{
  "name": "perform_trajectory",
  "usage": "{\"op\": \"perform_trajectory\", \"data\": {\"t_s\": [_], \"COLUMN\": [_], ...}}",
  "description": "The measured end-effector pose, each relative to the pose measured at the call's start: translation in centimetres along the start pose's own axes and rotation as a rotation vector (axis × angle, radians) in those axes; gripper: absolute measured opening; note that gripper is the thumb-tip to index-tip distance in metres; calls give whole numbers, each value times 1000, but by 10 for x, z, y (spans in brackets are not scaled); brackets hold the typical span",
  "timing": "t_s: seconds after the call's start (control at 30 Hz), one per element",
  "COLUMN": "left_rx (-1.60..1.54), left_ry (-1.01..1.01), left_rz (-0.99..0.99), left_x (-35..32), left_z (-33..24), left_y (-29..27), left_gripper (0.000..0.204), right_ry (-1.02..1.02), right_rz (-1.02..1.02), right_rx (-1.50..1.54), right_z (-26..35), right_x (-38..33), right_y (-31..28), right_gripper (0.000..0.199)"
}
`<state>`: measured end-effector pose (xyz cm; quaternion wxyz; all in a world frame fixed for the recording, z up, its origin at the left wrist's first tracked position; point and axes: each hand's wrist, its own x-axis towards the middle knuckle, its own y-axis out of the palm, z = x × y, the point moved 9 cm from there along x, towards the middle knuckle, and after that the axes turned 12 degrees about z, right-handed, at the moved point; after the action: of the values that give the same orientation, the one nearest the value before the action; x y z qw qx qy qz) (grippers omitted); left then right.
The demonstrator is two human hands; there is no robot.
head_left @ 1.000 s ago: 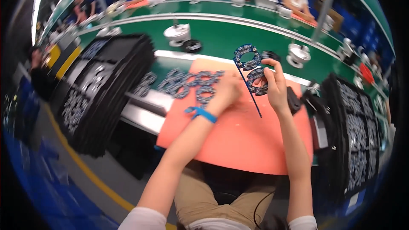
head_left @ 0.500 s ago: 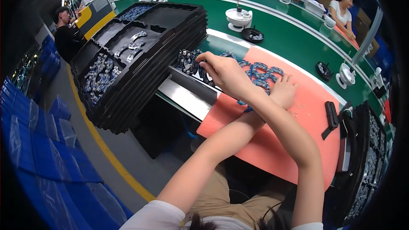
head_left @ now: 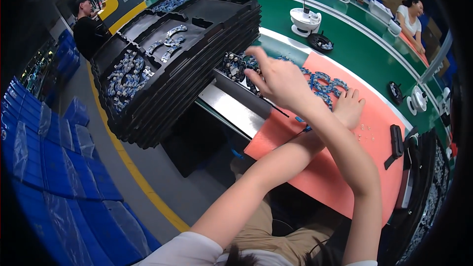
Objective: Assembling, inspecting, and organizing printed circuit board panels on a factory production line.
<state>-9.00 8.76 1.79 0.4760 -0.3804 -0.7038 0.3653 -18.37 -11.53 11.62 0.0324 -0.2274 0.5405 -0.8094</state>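
My forearms cross, the right over the left. My right hand (head_left: pixel 283 79) hovers beside a heap of dark parts with small pale components (head_left: pixel 233 67). Its thumb and forefinger stand apart with nothing visible between them; the other fingers are curled. On the pink mat (head_left: pixel 340 167) my left hand (head_left: pixel 351 108) lies with fingers spread. Its fingertips are next to a group of blue curved circuit boards (head_left: pixel 322 83) joined in loops. My right wrist and forearm hide part of the boards and mat.
Stacked black trays (head_left: pixel 192 54) with loose curved boards rise at the left. A silver metal ledge (head_left: pixel 234 111) lies below the parts heap. White devices (head_left: pixel 305 21) and a black round dish (head_left: pixel 321 43) sit on the green conveyor (head_left: pixel 271 7). Blue bins (head_left: pixel 74 202) line the left.
My right thumb and forefinger, close together at the dark parts before, have spread apart. The whole view has shifted slightly; my left hand stays on the mat by the boards.
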Motion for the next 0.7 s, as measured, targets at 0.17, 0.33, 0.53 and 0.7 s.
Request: {"op": "perform_trajectory", "data": {"t_s": [0.17, 0.33, 0.53, 0.7], "left_rx": [17, 3, -9, -34], "left_ry": [7, 25, -7, -23], "left_rz": [-17, -33, 3, 14], "left_x": [1, 0, 5, 2], "left_z": [1, 3, 4, 1], "left_y": [-2, -3, -1, -9], "left_gripper": [30, 32, 31, 28], "right_ry": [164, 63, 229, 74], "right_rz": [48, 41, 319, 6], "right_rx": [-186, -257, 88, 456], "right_z": [2, 3, -75, -56], "right_x": [32, 41, 32, 37], "right_y": [2, 26, 79, 1], "right_gripper": [38, 33, 41, 34]}}
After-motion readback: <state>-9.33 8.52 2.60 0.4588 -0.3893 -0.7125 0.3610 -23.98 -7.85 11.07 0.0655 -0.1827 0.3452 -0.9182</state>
